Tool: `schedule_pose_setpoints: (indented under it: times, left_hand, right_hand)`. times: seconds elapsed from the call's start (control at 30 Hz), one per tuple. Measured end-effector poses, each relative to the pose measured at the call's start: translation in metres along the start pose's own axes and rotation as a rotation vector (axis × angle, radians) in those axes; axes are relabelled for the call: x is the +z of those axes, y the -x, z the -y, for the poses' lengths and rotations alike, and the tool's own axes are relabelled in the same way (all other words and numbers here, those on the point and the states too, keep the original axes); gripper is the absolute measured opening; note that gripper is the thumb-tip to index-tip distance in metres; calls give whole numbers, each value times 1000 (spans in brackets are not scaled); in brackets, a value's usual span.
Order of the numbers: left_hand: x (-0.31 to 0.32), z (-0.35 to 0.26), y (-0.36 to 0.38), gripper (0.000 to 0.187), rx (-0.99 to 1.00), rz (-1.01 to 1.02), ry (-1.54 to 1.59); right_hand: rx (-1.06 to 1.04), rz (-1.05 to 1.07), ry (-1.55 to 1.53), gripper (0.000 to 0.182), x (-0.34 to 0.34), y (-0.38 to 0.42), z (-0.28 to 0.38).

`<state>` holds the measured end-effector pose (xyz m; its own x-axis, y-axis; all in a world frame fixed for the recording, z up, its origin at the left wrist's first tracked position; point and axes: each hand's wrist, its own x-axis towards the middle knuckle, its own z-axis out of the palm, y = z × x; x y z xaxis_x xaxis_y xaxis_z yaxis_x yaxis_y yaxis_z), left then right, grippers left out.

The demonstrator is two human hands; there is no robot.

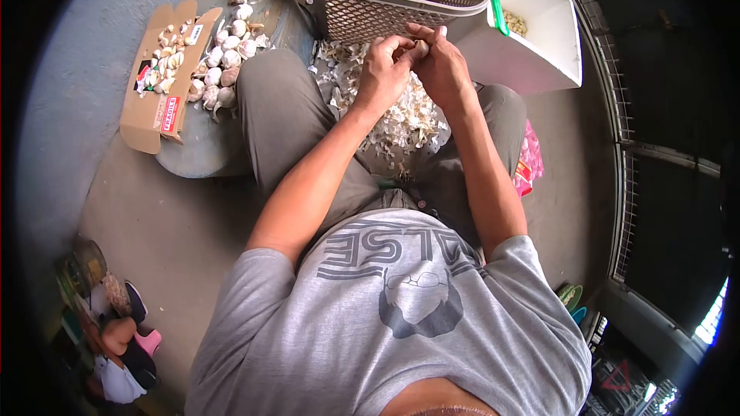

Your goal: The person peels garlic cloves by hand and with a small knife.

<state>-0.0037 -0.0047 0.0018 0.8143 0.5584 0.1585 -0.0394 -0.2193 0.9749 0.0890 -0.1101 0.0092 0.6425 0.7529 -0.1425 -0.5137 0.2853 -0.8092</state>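
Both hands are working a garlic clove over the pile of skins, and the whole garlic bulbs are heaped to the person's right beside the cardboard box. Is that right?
Not quite. The head view shows the garlic bulbs heaped to the person's left, beside the cardboard box. The rest holds: the left hand and right hand meet on a garlic clove over the pile of skins.

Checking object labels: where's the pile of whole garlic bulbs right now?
In the head view, the garlic bulbs lie upper left, on a round tray between the cardboard box and the person's left knee.
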Motion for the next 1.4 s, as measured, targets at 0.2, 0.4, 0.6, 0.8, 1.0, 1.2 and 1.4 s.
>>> schedule_pose_setpoints:
  times: [0.2,0.4,0.6,0.8,1.0,1.2,1.4]
  left_hand:
    - [2,9,-4,21,-151,39,399]
    - [-1,16,-4,26,-187,133,296]
    - [-5,13,-2,28,-241,156,331]
    - [-11,8,-1,28,-472,253,563]
    - [-15,7,4,19,-612,209,782]
    - [-12,7,12,22,-574,150,771]
    - [-7,3,8,24,-609,1,901]
  right_hand:
    - [-105,-42,86,38,-4,18,-1]
    - [-177,-49,389,29,-3,20,6]
    - [-122,-96,846,24,8,32,15]
    - [-192,-56,872,26,5,32,11]
    - [-287,-97,838,25,9,27,-5]
    - [-253,-136,850,18,21,34,-11]
    - [-323,-194,789,16,29,28,-17]
